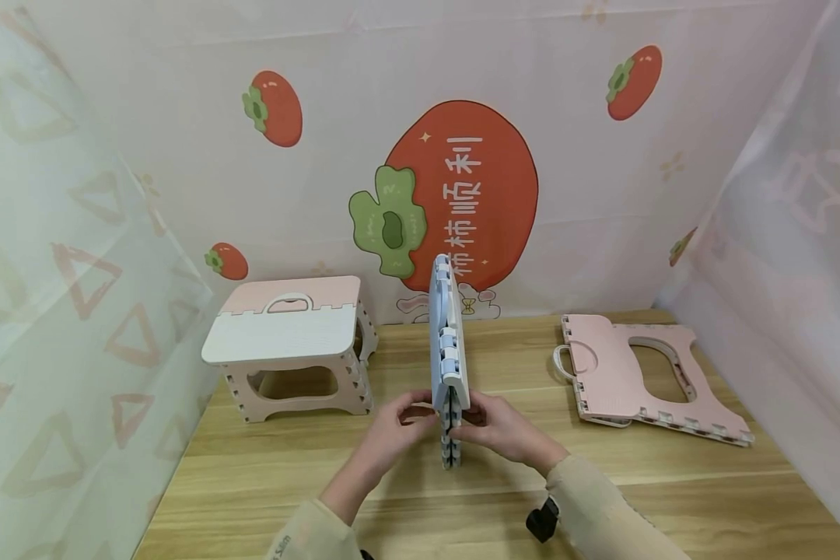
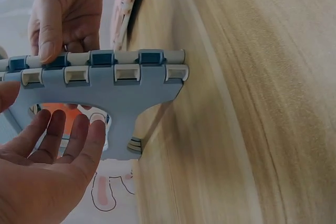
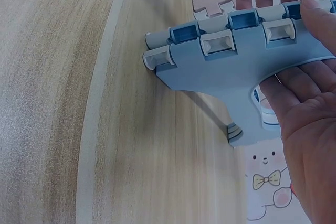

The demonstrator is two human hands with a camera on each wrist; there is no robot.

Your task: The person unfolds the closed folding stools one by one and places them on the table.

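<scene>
A blue-and-white folding stool point(image 1: 449, 365) stands folded nearly flat on the wooden table, its hinged edge facing me. In the right wrist view, my right hand point(image 3: 312, 103) grips the blue leg panel point(image 3: 210, 72), with the thumb at the hinge row and the fingers going through the cut-out. My left hand point(image 1: 400, 426) is at the opposite side of the stool. Its fingers, loosely extended, overlap the cut-out of the near leg panel point(image 2: 126, 98) in the left wrist view, while the thumb lies near the panel's hinged edge.
To the left, a pink-and-white folding stool point(image 1: 287, 334) stands unfolded on its legs. A pink one point(image 1: 609, 373) lies partly folded at the right, its white handle toward the middle. Printed cloth point(image 1: 322, 194) hangs behind and along both sides of the table point(image 1: 308, 474).
</scene>
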